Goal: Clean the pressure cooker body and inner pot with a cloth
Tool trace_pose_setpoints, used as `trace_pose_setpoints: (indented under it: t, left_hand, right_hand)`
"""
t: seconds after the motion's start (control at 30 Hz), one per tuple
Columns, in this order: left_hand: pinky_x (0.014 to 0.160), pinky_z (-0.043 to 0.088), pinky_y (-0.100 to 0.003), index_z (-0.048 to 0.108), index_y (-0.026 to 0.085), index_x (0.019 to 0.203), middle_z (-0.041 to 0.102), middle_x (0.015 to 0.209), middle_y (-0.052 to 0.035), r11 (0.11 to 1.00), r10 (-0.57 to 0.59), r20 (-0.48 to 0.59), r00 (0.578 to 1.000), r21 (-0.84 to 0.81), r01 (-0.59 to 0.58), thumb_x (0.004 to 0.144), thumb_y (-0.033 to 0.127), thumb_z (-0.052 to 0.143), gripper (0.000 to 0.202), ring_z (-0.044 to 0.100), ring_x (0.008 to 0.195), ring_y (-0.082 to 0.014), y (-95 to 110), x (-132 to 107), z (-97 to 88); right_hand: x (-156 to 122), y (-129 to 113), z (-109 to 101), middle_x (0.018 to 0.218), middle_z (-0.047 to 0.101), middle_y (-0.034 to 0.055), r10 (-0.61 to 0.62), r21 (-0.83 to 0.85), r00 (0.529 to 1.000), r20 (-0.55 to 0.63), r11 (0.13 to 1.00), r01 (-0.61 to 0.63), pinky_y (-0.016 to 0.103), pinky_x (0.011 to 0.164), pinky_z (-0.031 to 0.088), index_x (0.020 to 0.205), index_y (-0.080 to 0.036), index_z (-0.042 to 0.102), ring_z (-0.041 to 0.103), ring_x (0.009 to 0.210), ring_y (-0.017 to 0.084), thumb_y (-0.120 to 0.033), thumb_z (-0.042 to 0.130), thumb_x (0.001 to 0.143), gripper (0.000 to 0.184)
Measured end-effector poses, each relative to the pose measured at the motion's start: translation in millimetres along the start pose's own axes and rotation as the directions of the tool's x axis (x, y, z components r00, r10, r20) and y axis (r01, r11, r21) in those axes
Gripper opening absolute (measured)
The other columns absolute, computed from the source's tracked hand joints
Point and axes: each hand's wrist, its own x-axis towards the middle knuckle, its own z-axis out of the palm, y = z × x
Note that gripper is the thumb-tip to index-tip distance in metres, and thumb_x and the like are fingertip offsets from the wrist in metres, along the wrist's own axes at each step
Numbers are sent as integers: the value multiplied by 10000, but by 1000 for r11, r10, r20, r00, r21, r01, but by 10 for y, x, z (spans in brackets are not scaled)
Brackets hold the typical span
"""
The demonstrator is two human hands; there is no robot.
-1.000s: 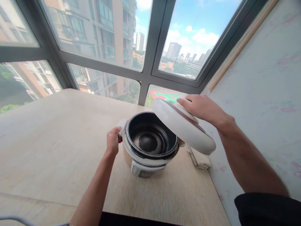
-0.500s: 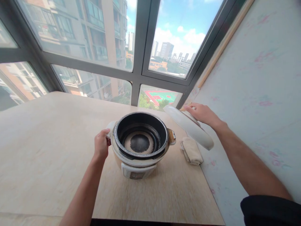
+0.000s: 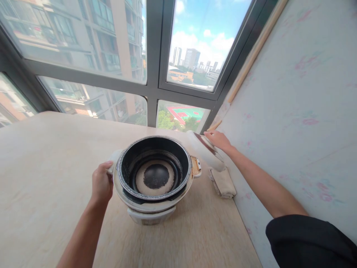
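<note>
An electric pressure cooker (image 3: 152, 214) with a white body stands on the pale countertop, uncovered. Inside it sits a black inner pot (image 3: 156, 176) whose coating is worn to a pale ring on the bottom. My left hand (image 3: 102, 181) is closed around the cooker's left side handle. My right hand (image 3: 219, 140) grips the top of the white lid (image 3: 205, 150), which is tilted steeply near the wall, behind and right of the cooker. On the cooker's right side a stained, yellowed handle (image 3: 196, 166) shows.
A folded beige cloth (image 3: 223, 182) lies on the countertop (image 3: 64, 175) by the wall, just below the lid. Grey-framed windows (image 3: 152, 93) border the far edge, and a floral papered wall (image 3: 306, 149) bounds the right side.
My right hand has moved the lid away from me and lower, toward the corner behind the cloth. My left hand still holds the handle. The cooker appears nearer and further left in view.
</note>
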Motion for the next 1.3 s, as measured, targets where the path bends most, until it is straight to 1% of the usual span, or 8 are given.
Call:
trace_pose_setpoints:
  t: [0.17, 0.37, 0.53, 0.6, 0.77, 1.0, 1.13, 1.3]
  left_hand:
    - [389, 265, -246, 405, 200, 536, 351, 438, 29, 997, -4, -20, 1000, 73, 5, 591, 361, 538, 215, 289, 452, -100, 69, -62, 49]
    - [413, 293, -242, 508, 194, 526, 461, 505, 9, 973, 172, -94, 981, 173, -154, 505, 405, 602, 232, 345, 539, -127, 149, -118, 88]
    - [393, 305, -279, 356, 215, 464, 310, 404, 27, 996, -48, -2, 999, 72, 48, 475, 473, 604, 359, 251, 440, -110, 66, -42, 31]
    - [403, 331, -282, 342, 209, 464, 306, 395, 37, 995, -83, 30, 996, 53, 81, 478, 480, 633, 399, 249, 417, -101, 7, 6, -16]
    - [462, 390, -263, 473, 170, 509, 446, 483, 24, 1000, -24, 151, 988, -2, 25, 537, 465, 700, 373, 366, 471, -114, -79, 68, -123]
    - [479, 398, -254, 493, 163, 570, 528, 569, 7, 995, -56, 162, 985, -71, 68, 551, 436, 714, 352, 466, 541, -147, -92, 66, -118]
    - [489, 403, -250, 470, 168, 569, 493, 550, 16, 999, -3, 148, 989, -50, 10, 564, 426, 697, 343, 449, 540, -134, -55, 30, -75]
    - [493, 409, -252, 453, 180, 575, 402, 497, 31, 994, -58, 167, 984, -86, 73, 527, 402, 677, 319, 468, 543, -146, 24, -27, -9]
  right_hand:
    - [187, -112, 272, 1178, 695, 151, -7, -37, 1000, 13, 999, 7, 332, 806, 425, 1092, -176, 683, 632, 1094, 307, -560, 386, 974, 499]
    - [430, -329, 595, 1192, 681, 214, -35, -63, 999, 39, 997, 38, 370, 852, 456, 1214, -113, 628, 644, 1123, 344, -555, 356, 992, 565]
    - [562, -518, 835, 1176, 683, 241, -71, -85, 996, 48, 994, 75, 396, 888, 471, 1220, -71, 623, 649, 1141, 365, -528, 378, 995, 564]
    - [608, -581, 937, 1161, 686, 246, -66, -92, 997, 47, 993, 70, 397, 890, 480, 1230, -58, 612, 655, 1135, 365, -537, 390, 997, 577]
    - [701, -717, 1141, 1157, 682, 259, -36, -117, 999, 33, 992, 40, 387, 916, 485, 1226, -37, 605, 660, 1133, 354, -527, 452, 996, 563]
    - [741, -851, 1266, 1164, 670, 277, -27, -142, 999, 32, 989, 31, 397, 913, 493, 1233, -28, 585, 669, 1115, 341, -507, 476, 999, 544]
    - [733, -899, 1368, 1169, 667, 273, -35, -156, 999, 38, 987, 41, 420, 917, 495, 1233, -33, 575, 664, 1127, 341, -487, 504, 991, 519]
    - [680, -932, 1460, 1171, 667, 253, -44, -171, 998, 45, 984, 51, 431, 932, 494, 1220, -46, 570, 657, 1137, 349, -468, 529, 985, 484]
